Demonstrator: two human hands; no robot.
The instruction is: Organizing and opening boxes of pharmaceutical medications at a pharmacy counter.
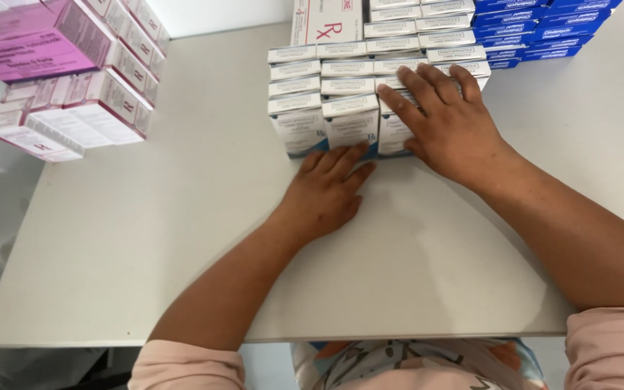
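Centrally, the left hand (324,189) lies flat, fingers open, against the front of the white boxes (341,101) stacked at the frame's upper middle on the tabletop (146,217), while the right hand (448,119) rests open-fingered on top.

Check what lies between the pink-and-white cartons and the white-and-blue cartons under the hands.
Only bare white tabletop separates the pink-and-white cartons from the white-and-blue cartons, in the head view.

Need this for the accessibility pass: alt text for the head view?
A person's two bare hands press on a block of small white-and-blue cardboard boxes on a pale grey table: the left hand at its front edge, the right hand flat on top. Pink-and-white boxes are stacked far left, dark blue boxes far right.
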